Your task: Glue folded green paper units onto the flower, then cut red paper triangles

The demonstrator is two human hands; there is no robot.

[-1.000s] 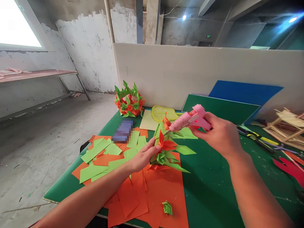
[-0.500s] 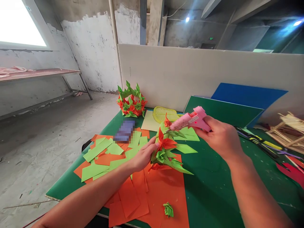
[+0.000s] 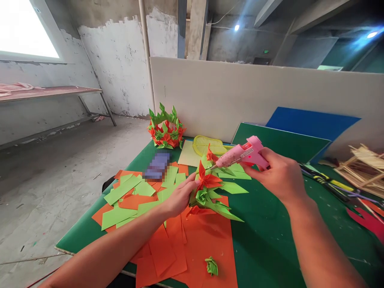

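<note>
My left hand (image 3: 180,197) pinches a folded paper piece of orange and green points (image 3: 210,192) above the green table (image 3: 270,240). My right hand (image 3: 280,174) grips a pink glue gun (image 3: 244,153), its nozzle pointing left at the top of the paper piece. A finished ring of orange and green folded paper (image 3: 165,130) stands at the table's far left corner. A small green paper rose (image 3: 211,265) lies on an orange sheet (image 3: 207,244) near the front edge.
Cut green and orange paper strips (image 3: 132,196) lie scattered at the left. A yellow leaf-shaped mould (image 3: 207,145) sits behind. Green and blue boards (image 3: 288,136) lean on a white partition (image 3: 255,92). Wooden stick frames (image 3: 364,168) and tools are at the right.
The glue gun has dropped slightly and its nozzle is closer to the paper piece. My left hand keeps its hold in the same place.
</note>
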